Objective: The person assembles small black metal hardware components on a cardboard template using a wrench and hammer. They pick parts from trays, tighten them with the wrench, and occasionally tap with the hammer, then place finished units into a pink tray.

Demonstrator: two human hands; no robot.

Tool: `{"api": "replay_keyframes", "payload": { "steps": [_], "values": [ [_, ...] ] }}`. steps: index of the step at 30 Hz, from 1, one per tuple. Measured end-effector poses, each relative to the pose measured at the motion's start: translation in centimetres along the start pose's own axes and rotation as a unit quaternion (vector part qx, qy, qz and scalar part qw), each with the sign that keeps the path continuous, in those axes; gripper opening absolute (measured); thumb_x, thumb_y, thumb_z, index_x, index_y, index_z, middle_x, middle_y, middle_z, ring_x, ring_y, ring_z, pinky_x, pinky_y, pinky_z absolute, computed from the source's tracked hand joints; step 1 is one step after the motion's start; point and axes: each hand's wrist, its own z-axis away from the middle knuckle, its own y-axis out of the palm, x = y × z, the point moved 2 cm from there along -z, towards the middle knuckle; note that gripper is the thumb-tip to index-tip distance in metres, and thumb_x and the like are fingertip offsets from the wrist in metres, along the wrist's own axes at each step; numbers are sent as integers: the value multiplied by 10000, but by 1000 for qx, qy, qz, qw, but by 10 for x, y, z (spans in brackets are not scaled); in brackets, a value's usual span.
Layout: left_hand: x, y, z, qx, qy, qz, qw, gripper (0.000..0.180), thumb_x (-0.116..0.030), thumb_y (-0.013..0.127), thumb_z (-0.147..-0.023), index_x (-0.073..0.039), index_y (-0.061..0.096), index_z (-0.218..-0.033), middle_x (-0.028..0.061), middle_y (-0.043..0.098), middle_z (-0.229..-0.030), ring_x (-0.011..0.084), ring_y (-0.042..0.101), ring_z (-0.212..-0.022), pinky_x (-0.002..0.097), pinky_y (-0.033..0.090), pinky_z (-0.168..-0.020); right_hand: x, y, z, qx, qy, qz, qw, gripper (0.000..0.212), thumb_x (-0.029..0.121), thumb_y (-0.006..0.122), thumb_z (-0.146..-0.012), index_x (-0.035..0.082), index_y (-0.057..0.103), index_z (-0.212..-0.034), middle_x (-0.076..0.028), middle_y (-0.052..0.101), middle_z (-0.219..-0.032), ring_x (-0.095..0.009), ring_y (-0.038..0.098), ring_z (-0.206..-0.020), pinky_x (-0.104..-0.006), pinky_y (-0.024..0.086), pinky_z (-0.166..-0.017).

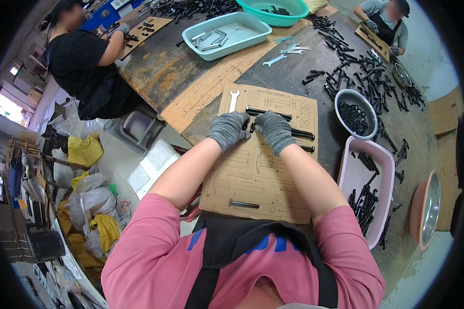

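Note:
A cardboard sheet [242, 170] printed with hardware outlines lies on the table in front of me. My left hand [229, 131], in a grey knit glove, is closed at the sheet's upper middle, just below an open-end wrench [234, 101]. Beside it my right hand [274, 132], gloved alike, has its fingers curled down. Small black pieces [248, 125] show between the fingertips; what each hand grips is largely hidden. A long black bolt [269, 114] lies above the hands. More black bolts [303, 135] extend right of my right hand, and one shorter bolt [244, 204] rests near the sheet's lower edge.
On the right stand a metal bowl of black nuts [372, 117] and a pink tray of bolts [344, 177]. Loose bolts [366, 77] cover the far right. A pale blue tray [232, 54] holds silver tubes; wrenches [288, 50] lie nearby. Two people work across the table.

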Motion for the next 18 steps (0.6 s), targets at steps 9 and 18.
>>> {"api": "replay_keyframes", "payload": {
  "steps": [9, 18],
  "values": [
    [5, -1, -3, -35, 17, 33, 999, 286, -207, 640, -697, -136, 605, -972, 131, 607, -843, 312, 577, -790, 371, 457, -713, 9, -15, -1, -8, -10, 21, 1000, 212, 189, 466, -826, 77, 617, -924, -153, 583, -931, -292, 594, -868, -396, 487, -726],
    [3, -3, -3, -25, 16, -2, 1000, 329, -248, 638, -698, -131, 590, -1001, 140, 601, -874, 309, 576, -818, 381, 457, -729, 9, -12, -4, -18, 5, 44, 999, 195, 176, 478, -811, 75, 620, -898, -143, 586, -893, -292, 595, -834, -389, 486, -701]
  ]
}}
